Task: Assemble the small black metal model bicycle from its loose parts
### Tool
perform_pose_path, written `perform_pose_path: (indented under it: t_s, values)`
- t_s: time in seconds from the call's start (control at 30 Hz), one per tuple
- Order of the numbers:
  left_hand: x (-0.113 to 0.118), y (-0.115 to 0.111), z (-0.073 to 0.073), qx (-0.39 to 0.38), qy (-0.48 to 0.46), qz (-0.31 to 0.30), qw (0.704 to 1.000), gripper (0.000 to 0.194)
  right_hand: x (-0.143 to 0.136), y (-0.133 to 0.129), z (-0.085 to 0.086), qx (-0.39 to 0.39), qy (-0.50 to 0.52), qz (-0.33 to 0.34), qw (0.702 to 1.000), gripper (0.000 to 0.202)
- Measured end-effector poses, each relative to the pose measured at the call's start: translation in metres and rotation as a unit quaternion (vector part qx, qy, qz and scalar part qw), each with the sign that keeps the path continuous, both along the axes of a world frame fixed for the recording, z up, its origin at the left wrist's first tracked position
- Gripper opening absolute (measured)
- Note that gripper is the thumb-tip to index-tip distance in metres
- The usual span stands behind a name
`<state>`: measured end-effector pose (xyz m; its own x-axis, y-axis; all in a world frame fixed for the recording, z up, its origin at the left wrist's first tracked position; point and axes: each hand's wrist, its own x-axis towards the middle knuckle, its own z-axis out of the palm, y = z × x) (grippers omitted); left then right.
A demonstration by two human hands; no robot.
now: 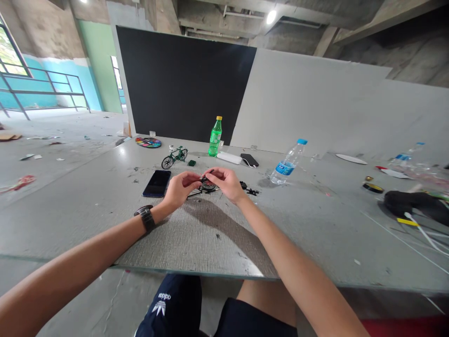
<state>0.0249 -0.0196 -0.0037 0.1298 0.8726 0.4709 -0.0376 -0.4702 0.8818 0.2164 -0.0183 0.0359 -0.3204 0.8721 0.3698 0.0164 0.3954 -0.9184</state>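
Note:
My left hand (pixel 181 187) and my right hand (pixel 226 181) meet over the middle of the table, fingertips pinched close together. Between them is a small black model bicycle part (pixel 208 186) with a spoked wheel, partly covered by my fingers. A thin dark piece shows at the fingertips; its exact shape is too small to make out. Just right of my right hand lie loose black parts (pixel 249 188). Beyond my left hand stands a green model bicycle (pixel 174 157) with black wheels, and a small dark green piece (pixel 191 163) lies beside it.
A dark phone (pixel 156 183) lies by my left hand. Behind are a paint palette (pixel 148 142), a green bottle (pixel 215 135), a white power bank (pixel 229 158) and a cabled phone (pixel 249 160). Rightward are a water bottle (pixel 289 161), black tape (pixel 372 187) and a black bundle (pixel 414 208).

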Motion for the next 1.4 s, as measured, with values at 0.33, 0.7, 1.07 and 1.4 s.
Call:
perform_pose_path:
  t_s: [0.33,0.7,1.07,1.4]
  values:
    - [-0.001,0.002,0.000,0.011,0.013,0.043,0.999,0.016,0.010,0.010,0.000,0.031,0.011,-0.020,0.999,0.037]
    - [-0.003,-0.003,0.002,0.046,0.053,0.077,0.995,0.021,0.023,0.003,0.016,0.136,-0.077,-0.121,0.980,0.037]
    - [-0.005,-0.003,0.002,0.044,0.085,0.084,0.992,0.013,0.013,0.001,0.007,0.149,-0.159,-0.066,0.974,0.032]
    - [-0.003,-0.006,0.004,0.039,0.033,0.047,0.998,0.021,-0.010,-0.006,-0.009,0.086,-0.059,-0.090,0.990,0.042]
